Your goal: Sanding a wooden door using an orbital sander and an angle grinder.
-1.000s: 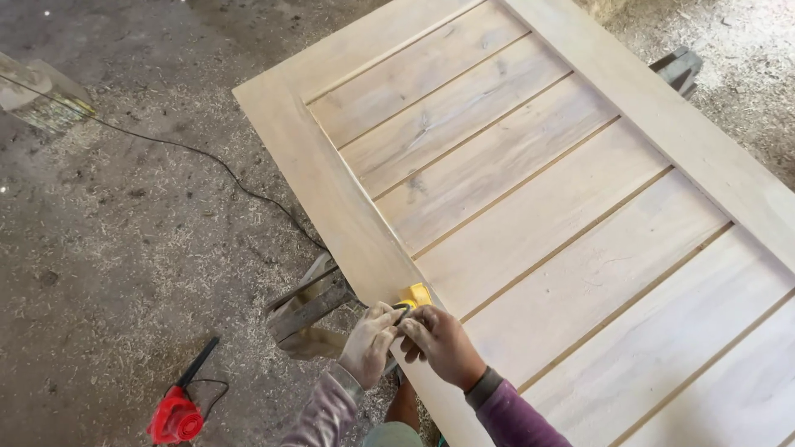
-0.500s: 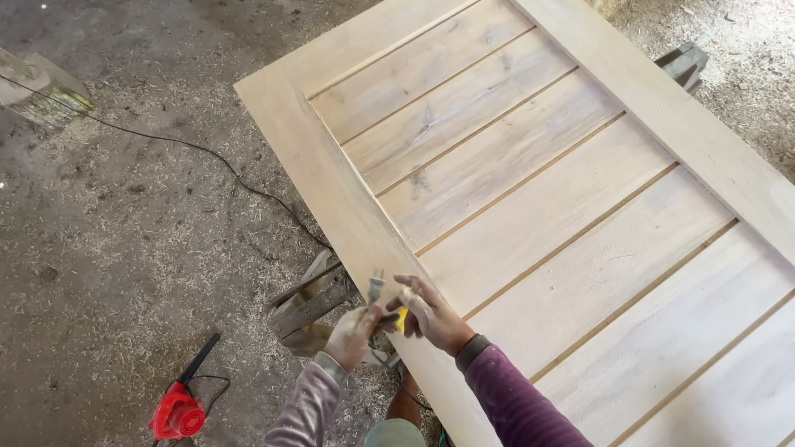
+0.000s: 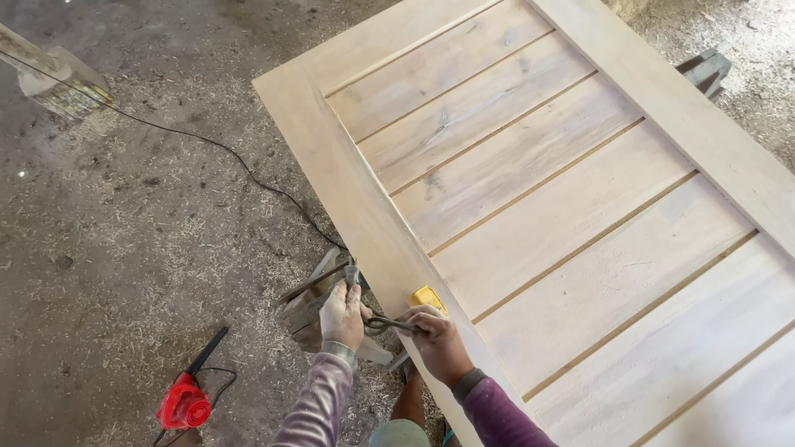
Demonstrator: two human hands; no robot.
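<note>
Item: wooden door (image 3: 530, 190), pale, with a plain frame and slatted panels, lying flat on supports; all places below are given relative to it.

Change: a second ago both hands were together on the door's near long edge with the yellow tool (image 3: 430, 299) between them. Now the left hand (image 3: 342, 314) has moved off the edge, just outside the frame, and a dark metal clamp-like tool (image 3: 383, 324) shows between the two hands. The yellow tool has stayed on the frame edge, just above the right hand. Judgement: the work has moved from the yellow tool to the metal one, at the same spot on the edge.

Hands: left hand, dusty white, clenched around the upright part of the metal tool. Right hand (image 3: 439, 346) grasping the tool's dark handle, knuckles resting on the door's edge. Both sleeves are purple.

Under the edge: a wooden trestle (image 3: 319, 302), partly hidden by the left hand. A second support (image 3: 704, 70) shows past the door's far long side.

Floor (image 3: 124, 248): grey concrete strewn with sawdust and shavings. A black cable (image 3: 207, 145) runs across it toward the door's near edge. A red power tool (image 3: 186, 404) lies well left of the door, near the lower frame edge. A wooden block (image 3: 54, 83) lies far to the upper left.
</note>
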